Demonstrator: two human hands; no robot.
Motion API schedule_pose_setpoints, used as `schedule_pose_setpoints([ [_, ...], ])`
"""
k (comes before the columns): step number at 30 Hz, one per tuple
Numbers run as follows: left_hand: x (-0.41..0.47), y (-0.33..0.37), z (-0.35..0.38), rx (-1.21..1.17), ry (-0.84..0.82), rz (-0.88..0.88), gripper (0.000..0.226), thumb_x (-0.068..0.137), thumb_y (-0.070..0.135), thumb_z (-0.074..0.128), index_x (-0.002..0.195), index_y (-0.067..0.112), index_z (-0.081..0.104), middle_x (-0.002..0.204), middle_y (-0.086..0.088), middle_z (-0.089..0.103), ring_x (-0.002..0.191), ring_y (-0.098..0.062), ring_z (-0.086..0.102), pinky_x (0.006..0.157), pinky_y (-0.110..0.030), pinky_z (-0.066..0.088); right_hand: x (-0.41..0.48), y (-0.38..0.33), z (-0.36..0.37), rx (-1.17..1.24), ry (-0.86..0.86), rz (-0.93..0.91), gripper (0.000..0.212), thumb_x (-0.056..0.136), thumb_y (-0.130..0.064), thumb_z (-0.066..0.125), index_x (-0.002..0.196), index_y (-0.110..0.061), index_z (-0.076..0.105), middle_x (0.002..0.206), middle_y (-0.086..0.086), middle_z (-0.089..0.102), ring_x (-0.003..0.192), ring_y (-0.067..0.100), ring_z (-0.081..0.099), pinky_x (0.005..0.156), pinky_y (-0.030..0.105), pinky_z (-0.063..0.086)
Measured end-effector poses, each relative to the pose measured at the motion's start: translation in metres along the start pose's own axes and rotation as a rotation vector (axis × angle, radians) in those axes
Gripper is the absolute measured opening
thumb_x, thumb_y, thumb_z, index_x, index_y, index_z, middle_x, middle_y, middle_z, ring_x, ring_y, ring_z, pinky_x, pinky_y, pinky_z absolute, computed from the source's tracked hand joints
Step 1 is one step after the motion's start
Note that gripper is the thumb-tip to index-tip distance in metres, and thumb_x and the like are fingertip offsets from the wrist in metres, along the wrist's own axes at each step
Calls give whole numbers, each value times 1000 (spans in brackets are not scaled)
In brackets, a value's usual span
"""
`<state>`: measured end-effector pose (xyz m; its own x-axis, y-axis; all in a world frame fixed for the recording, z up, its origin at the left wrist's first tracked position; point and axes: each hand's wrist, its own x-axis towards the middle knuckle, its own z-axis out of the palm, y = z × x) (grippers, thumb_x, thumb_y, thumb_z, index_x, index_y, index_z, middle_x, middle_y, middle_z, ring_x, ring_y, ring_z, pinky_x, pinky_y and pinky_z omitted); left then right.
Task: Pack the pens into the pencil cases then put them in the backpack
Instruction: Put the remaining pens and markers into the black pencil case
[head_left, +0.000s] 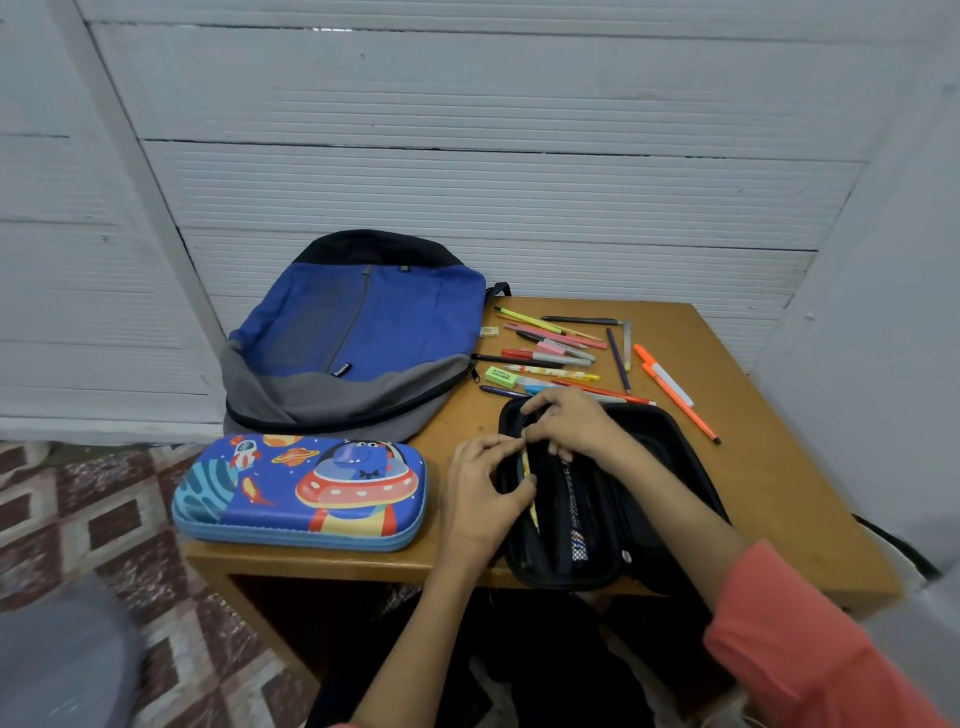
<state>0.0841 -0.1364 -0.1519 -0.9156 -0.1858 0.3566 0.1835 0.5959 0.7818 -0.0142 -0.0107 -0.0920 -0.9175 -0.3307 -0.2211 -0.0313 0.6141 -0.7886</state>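
Observation:
An open black pencil case (649, 457) lies at the table's front right, with a few pens under its mesh pocket. My left hand (480, 499) and my right hand (571, 421) meet over its left half, both pinching a yellow pencil (531, 499) that lies inside. A closed blue space-themed pencil case (301, 491) rests at the front left. Behind it a blue and grey backpack (353, 332) lies flat, its zip partly open. Several loose pens and pencils (561, 353) are scattered at the back right, with orange pens (675, 395) to the right.
The small wooden table (779, 467) stands against a white ribbed wall. A green eraser (501, 376) and a small pale eraser (489, 331) lie among the pens. A patterned floor (104, 519) shows at the left.

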Motion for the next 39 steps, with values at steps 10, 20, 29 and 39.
schedule_pose_setpoints([
  [10,-2,-1,2,-53,20,8,40,72,35,68,111,23,70,108,16,58,108,0,45,89,-1,29,67,32,-75,-184,612,31,12,85,-5,58,93,-8,67,130,13,60,100,31,61,71,29,41],
  [20,-1,-4,4,-73,44,32,46,70,45,58,110,25,70,108,18,58,109,7,44,92,-1,30,135,63,-86,-790,387,12,46,95,-7,42,139,-19,47,145,19,43,142,39,26,106,47,32],
  [29,-1,-4,2,-61,38,31,43,72,41,61,111,26,70,108,19,58,110,7,43,92,0,27,134,68,-77,-818,502,-9,18,94,-9,51,105,-6,66,130,22,56,145,34,20,102,48,33],
  [39,-1,-3,3,-44,46,10,37,72,33,68,108,28,70,107,24,55,110,5,44,92,0,28,105,52,-79,-887,415,116,26,95,-15,50,114,-5,64,159,18,16,134,34,40,104,42,35],
])
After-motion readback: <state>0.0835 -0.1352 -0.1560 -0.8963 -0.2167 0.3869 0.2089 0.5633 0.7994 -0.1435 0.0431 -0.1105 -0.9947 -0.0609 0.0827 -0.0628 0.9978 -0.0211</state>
